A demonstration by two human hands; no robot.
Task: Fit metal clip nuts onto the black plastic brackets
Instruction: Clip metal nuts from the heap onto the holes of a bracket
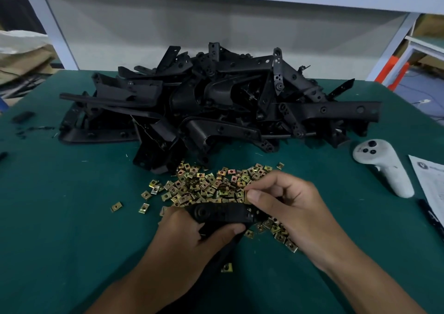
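Here, two hands are working close together over a green table point(72, 217). The left hand point(192, 236) is gripping one black bracket point(223, 214), its fingers curled under the part and its thumb lying along the near edge, so the bracket is being held just above the table in front of the person. The right hand point(288, 203) is pinching a single metal clip nut point(247, 197) between thumb and forefinger and is holding it against the far right edge of that bracket; how far the nut is sitting on the plastic cannot be told. Just beyond and beneath the hands a loose heap of clip nuts point(206, 184) is lying on the table, far too many to count, with about five strays sitting apart on the left and one lone nut point(226, 267) lying near the left wrist. Farther back a big tangled pile of black brackets point(216, 102) is resting against itself, dozens at least, overlapping too much for an exact count. To the right, one white handheld controller point(382, 167) is lying with three dark buttons showing, and beside it one printed sheet of paper point(430, 184) is lying at the table's edge with one black pen point(431, 215) next to it. The print on the sheet is too small to read, and no brand name is showing legibly anywhere.
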